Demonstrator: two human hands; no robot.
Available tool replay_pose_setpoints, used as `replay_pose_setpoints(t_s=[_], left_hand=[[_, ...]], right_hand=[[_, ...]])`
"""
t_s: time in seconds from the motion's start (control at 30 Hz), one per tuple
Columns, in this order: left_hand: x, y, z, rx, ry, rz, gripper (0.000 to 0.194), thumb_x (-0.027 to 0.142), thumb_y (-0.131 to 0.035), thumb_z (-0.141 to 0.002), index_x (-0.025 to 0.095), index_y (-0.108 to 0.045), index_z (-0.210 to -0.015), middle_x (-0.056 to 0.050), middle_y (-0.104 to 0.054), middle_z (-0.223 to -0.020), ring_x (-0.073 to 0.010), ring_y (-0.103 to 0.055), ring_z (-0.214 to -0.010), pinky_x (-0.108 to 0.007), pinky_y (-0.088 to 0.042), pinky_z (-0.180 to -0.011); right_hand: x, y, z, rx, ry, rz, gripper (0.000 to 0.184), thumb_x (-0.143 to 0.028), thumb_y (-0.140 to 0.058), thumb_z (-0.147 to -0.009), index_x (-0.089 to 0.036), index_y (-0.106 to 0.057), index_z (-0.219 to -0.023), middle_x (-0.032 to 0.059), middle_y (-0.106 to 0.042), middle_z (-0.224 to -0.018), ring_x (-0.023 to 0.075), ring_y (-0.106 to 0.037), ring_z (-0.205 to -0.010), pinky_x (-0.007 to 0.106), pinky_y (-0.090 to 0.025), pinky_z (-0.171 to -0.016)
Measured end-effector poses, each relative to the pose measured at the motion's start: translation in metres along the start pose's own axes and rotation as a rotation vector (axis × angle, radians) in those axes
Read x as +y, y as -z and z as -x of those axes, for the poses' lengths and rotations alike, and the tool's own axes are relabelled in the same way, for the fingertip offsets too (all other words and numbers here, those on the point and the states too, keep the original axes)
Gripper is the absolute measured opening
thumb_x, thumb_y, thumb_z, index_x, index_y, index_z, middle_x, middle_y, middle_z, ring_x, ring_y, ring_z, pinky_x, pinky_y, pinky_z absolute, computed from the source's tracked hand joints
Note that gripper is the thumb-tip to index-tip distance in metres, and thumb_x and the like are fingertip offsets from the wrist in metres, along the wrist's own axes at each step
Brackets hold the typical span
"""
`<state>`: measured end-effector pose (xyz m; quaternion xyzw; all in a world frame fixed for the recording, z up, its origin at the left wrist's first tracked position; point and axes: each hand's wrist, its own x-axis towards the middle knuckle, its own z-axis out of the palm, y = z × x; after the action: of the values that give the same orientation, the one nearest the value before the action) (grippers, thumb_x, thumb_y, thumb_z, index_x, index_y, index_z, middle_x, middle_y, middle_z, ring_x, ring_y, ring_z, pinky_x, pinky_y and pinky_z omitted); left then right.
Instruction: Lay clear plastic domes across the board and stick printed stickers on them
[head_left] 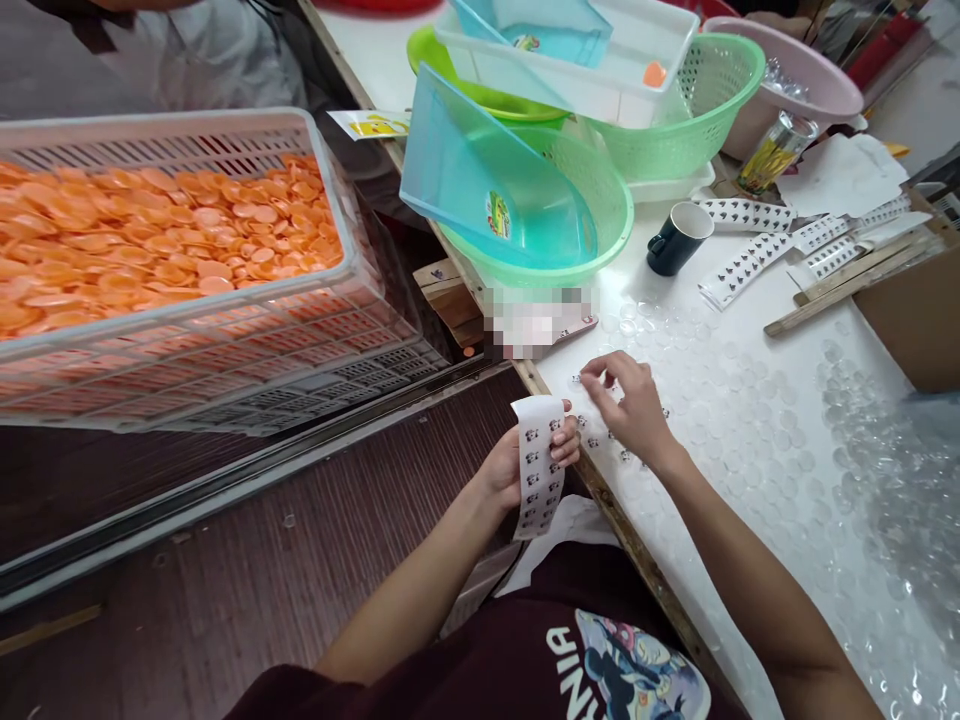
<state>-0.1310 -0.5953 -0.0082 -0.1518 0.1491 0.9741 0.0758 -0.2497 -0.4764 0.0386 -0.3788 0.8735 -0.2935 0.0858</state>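
Note:
A white strip of small printed stickers (541, 480) is held upright in my left hand (510, 462), its thumb and fingers closed on the strip's edge just off the table's front edge. My right hand (628, 405) is over the tabletop with thumb and index finger drawn together. A tiny printed sticker (576, 379) shows at its fingertips; whether it also touches the table is too small to tell. Below and beside this hand, several clear discs carry the same print, one being a stickered disc (593, 442). Plain clear discs (750, 440) spread to the right.
An orange-filled plastic crate (330, 200) stands left of the table. Green baskets (619, 225) and a blue tray (450, 150) sit at the back. A dark mug (670, 250), a can (776, 155), sticker strips (750, 268), wooden sticks (840, 285) and a cardboard box (911, 310) lie beyond.

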Motion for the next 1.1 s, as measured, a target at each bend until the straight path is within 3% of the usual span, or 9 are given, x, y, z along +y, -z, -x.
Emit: replay_pose_setpoints(t_s=[0.1, 0.3, 0.5, 0.57, 0.63, 0.7, 0.8, 0.97, 1.1], left_hand=[[-0.004, 0.003, -0.005, 0.061, 0.053, 0.056, 0.016, 0.013, -0.064, -0.076, 0.013, -0.066, -0.092, 0.002, -0.048, -0.064, -0.0077, -0.043, -0.049, -0.021, -0.042, -0.052], [-0.014, 0.005, -0.009, 0.098, 0.106, -0.133, 0.011, 0.021, -0.070, -0.079, 0.012, -0.068, -0.086, -0.002, -0.060, -0.065, -0.0119, -0.055, -0.053, -0.025, -0.049, -0.057], [-0.011, -0.010, 0.006, 0.130, -0.234, -0.476, 0.050, 0.056, -0.072, -0.083, 0.017, -0.069, -0.113, -0.007, -0.072, -0.096, -0.0198, -0.067, -0.082, -0.031, -0.054, -0.078], [-0.007, -0.016, 0.010, 0.170, -0.339, -0.693, 0.049, 0.053, -0.076, -0.080, 0.018, -0.070, -0.114, -0.006, -0.072, -0.101, -0.0189, -0.066, -0.086, -0.028, -0.052, -0.079], [-0.005, -0.021, 0.011, 0.227, -0.408, -0.886, 0.035, 0.045, -0.078, -0.081, 0.017, -0.073, -0.101, -0.005, -0.072, -0.095, -0.0171, -0.064, -0.083, -0.026, -0.050, -0.076], [-0.005, -0.023, 0.010, 0.296, -0.450, -0.987, 0.026, 0.042, -0.075, -0.083, 0.016, -0.072, -0.087, -0.003, -0.069, -0.083, -0.0151, -0.061, -0.074, -0.024, -0.049, -0.069], [-0.009, -0.021, 0.006, 0.374, -0.488, -1.023, 0.026, 0.042, -0.073, -0.083, 0.016, -0.071, -0.081, -0.001, -0.066, -0.074, -0.0129, -0.055, -0.064, -0.023, -0.045, -0.060], [-0.014, -0.015, 0.003, 0.416, -0.504, -1.075, 0.031, 0.045, -0.072, -0.083, 0.016, -0.068, -0.074, 0.001, -0.061, -0.064, -0.0109, -0.050, -0.057, -0.022, -0.041, -0.055], [-0.016, -0.015, 0.004, 0.410, -0.500, -1.109, 0.030, 0.043, -0.071, -0.084, 0.016, -0.067, -0.073, 0.001, -0.061, -0.065, -0.0112, -0.050, -0.059, -0.022, -0.042, -0.056]], right_hand=[[-0.013, 0.003, 0.021, -0.078, 0.157, -0.139, 0.022, -0.034, -0.063, -0.092, -0.024, -0.061, -0.112, 0.0065, -0.068, -0.120, 0.0249, -0.060, -0.111, 0.039, -0.036, -0.096], [-0.012, 0.001, 0.030, -0.171, 0.070, -0.191, 0.008, -0.020, -0.068, -0.085, -0.023, -0.061, -0.087, 0.0008, -0.070, -0.092, 0.0203, -0.061, -0.092, 0.039, -0.032, -0.095], [0.003, 0.011, 0.037, -0.182, -0.019, -0.237, 0.014, -0.030, -0.062, -0.094, -0.023, -0.061, -0.082, -0.0001, -0.069, -0.083, 0.0183, -0.060, -0.083, 0.038, -0.034, -0.092], [0.006, 0.014, 0.039, -0.221, -0.031, -0.246, 0.020, -0.033, -0.060, -0.096, -0.022, -0.060, -0.079, -0.0008, -0.067, -0.079, 0.0177, -0.060, -0.081, 0.038, -0.034, -0.092], [0.008, 0.014, 0.042, -0.245, -0.040, -0.252, 0.022, -0.033, -0.059, -0.097, -0.022, -0.060, -0.078, -0.0013, -0.067, -0.077, 0.0172, -0.060, -0.078, 0.038, -0.034, -0.092], [0.009, 0.014, 0.045, -0.207, -0.066, -0.266, 0.014, -0.031, -0.060, -0.096, -0.023, -0.062, -0.085, -0.0014, -0.069, -0.081, 0.0173, -0.062, -0.079, 0.038, -0.035, -0.092], [0.009, 0.013, 0.052, -0.088, -0.084, -0.271, 0.005, -0.027, -0.063, -0.094, -0.024, -0.063, -0.097, -0.0010, -0.072, -0.090, 0.0177, -0.066, -0.084, 0.039, -0.035, -0.093], [0.007, 0.013, 0.061, 0.082, -0.038, -0.216, 0.006, -0.026, -0.063, -0.093, -0.024, -0.065, -0.088, 0.0000, -0.070, -0.088, 0.0190, -0.064, -0.086, 0.041, -0.035, -0.092], [0.007, 0.013, 0.060, 0.260, -0.122, -0.330, 0.005, -0.030, -0.062, -0.092, -0.025, -0.064, -0.093, 0.0009, -0.068, -0.089, 0.0191, -0.062, -0.084, 0.040, -0.041, -0.088]])
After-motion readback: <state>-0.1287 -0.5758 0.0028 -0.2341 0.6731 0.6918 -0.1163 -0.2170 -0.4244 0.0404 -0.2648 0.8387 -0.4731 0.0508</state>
